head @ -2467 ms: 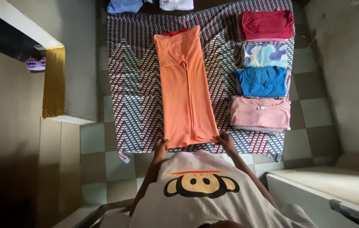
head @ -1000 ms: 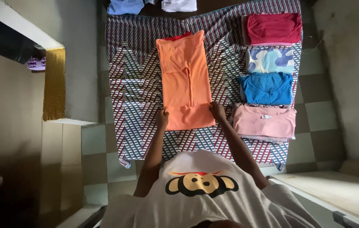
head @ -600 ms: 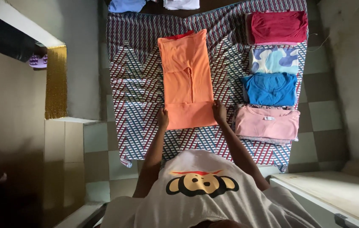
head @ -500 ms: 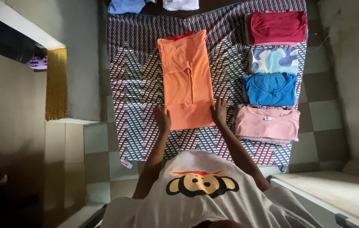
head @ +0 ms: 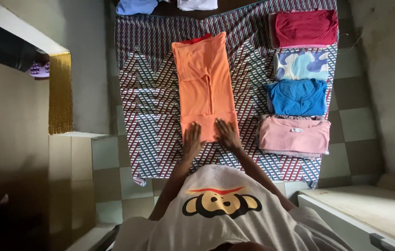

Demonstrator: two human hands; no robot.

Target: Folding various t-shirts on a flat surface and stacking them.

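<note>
An orange garment [head: 204, 79] lies lengthwise on a zigzag-patterned cloth [head: 148, 97] spread over the floor. Its near end is folded up over itself. My left hand [head: 192, 139] and my right hand [head: 227, 134] lie flat, side by side, on that folded near end, fingers spread and pressing down. Neither hand grips anything.
Along the cloth's right side sit folded garments: a red one [head: 305, 28], a blue-and-white patterned one [head: 301, 65], a blue one [head: 297, 96] and a pink one [head: 294, 135]. A light blue item [head: 136, 6] and a white item [head: 197, 4] lie at the far edge. Checkered floor tiles surround the cloth.
The near end of the orange garment was lifted and folded up over the middle. My hands then let go of its corners and moved inward to lie flat on the fold.
</note>
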